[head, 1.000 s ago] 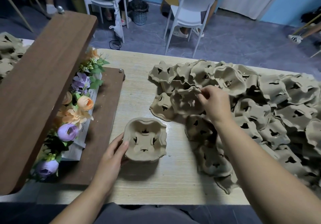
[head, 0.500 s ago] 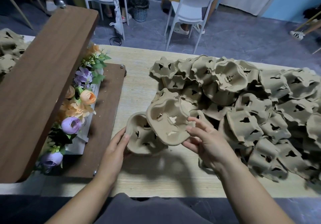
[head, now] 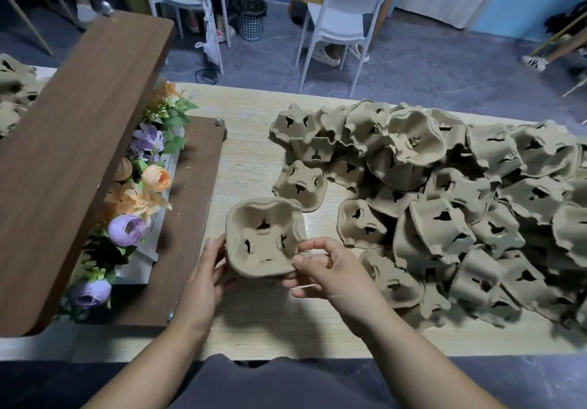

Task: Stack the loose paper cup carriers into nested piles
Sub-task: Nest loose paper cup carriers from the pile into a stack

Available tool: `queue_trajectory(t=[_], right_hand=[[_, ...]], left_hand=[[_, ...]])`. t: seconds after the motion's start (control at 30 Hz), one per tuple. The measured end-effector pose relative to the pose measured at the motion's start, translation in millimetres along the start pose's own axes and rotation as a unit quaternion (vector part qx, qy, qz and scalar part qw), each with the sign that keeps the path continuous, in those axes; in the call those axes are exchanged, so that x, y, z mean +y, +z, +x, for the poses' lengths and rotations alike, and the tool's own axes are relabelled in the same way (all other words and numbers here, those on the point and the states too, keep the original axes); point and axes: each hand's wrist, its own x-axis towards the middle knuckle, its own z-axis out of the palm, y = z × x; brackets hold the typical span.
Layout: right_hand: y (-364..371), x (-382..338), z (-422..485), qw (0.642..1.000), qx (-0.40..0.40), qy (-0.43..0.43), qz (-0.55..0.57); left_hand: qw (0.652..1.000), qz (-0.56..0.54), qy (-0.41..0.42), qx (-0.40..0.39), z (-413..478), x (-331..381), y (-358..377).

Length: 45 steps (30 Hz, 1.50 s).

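A small nested pile of brown pulp cup carriers [head: 263,243] sits open side up on the pale wooden table [head: 251,161], right in front of me. My left hand [head: 206,269] rests against the pile's left wall with fairly straight fingers. At the pile's right front corner, my right hand [head: 320,272] pinches the top carrier's rim between thumb and forefinger. A big heap of loose carriers [head: 444,211], most of them upside down, covers the right half of the table.
A tilted dark wooden board [head: 79,154] stands at the left over a brown base, with artificial flowers [head: 139,192] between them. More carriers [head: 12,91] lie at the far left. White chairs [head: 346,11] and a waste basket [head: 251,18] stand beyond the table.
My right hand took a carrier from the heap, turned it open side up and brought it down onto the pile. My left hand stayed against the pile's left side.
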Motion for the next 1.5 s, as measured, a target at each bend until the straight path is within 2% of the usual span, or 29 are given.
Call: queue_trajectory(t=[0.1, 0.2, 0.3, 0.37, 0.43, 0.57, 0.73, 0.8, 0.87, 0.93, 1.03, 1.1, 1.2, 1.3, 1.43, 1.5], right_hand=[[-3.6, 7.8, 4.9, 0.992, 0.032, -0.040, -0.111], [-10.6, 14.4, 8.5, 0.954, 0.062, -0.103, -0.273], [-18.1, 11.0, 18.7, 0.953, 0.062, -0.133, -0.265], [-27.4, 4.7, 39.6, 0.950, 0.094, -0.166, -0.246], [-39.2, -3.9, 72.9, 0.916, 0.133, -0.190, -0.327], [-52.6, -18.6, 151.0, 0.831, 0.117, -0.173, -0.516], [-46.8, -22.8, 189.0, 0.776, 0.095, -0.170, -0.600], [-47.0, -23.7, 192.5, 0.768, 0.096, -0.177, -0.607], [-48.3, -25.1, 188.6, 0.796, 0.112, -0.197, -0.561], [-51.1, -27.2, 173.3, 0.845, 0.139, -0.204, -0.474], [-60.7, -23.6, 134.6, 0.934, 0.140, -0.151, -0.292], [-71.1, -12.3, 106.5, 0.968, 0.118, -0.118, -0.185], [-85.0, 10.1, 71.8, 0.980, 0.093, -0.073, -0.162], [-82.3, 29.6, 50.4, 0.997, 0.036, -0.017, -0.073], [-63.4, 35.6, 44.2, 0.999, -0.021, -0.011, -0.048], [-57.1, 29.1, 42.9, 0.999, -0.025, -0.003, -0.036]], left_hand=[[1.000, 0.010, -0.004, -0.002, -3.0, 2.3, 0.6], [0.999, 0.033, 0.006, 0.006, -3.8, 3.5, 2.7], [0.997, 0.069, 0.012, 0.024, -2.0, 3.7, -0.2], [0.996, 0.086, 0.002, 0.028, -1.7, 3.2, -3.3], [0.996, 0.089, -0.004, 0.030, -0.5, 2.3, -4.7], [0.996, 0.087, -0.005, 0.033, 2.3, 0.7, -3.8], [0.996, 0.077, -0.001, 0.042, 3.5, 0.0, -1.6], [0.997, 0.062, -0.005, 0.039, 2.5, 2.6, 1.8], [0.998, 0.049, -0.010, 0.039, 1.8, 4.4, 3.1], [0.998, 0.045, -0.010, 0.038, 1.1, 5.4, 3.7], [0.998, 0.047, -0.004, 0.041, 1.3, 3.2, 2.5], [0.997, 0.060, -0.001, 0.041, 1.1, 1.6, 0.9], [0.996, 0.078, 0.003, 0.040, 0.8, 1.7, 1.2], [0.996, 0.082, 0.010, 0.039, 0.5, 2.2, 1.2], [0.995, 0.088, 0.008, 0.040, 0.7, -1.0, -1.4], [0.995, 0.085, 0.008, 0.042, 0.8, -2.5, -1.2]])
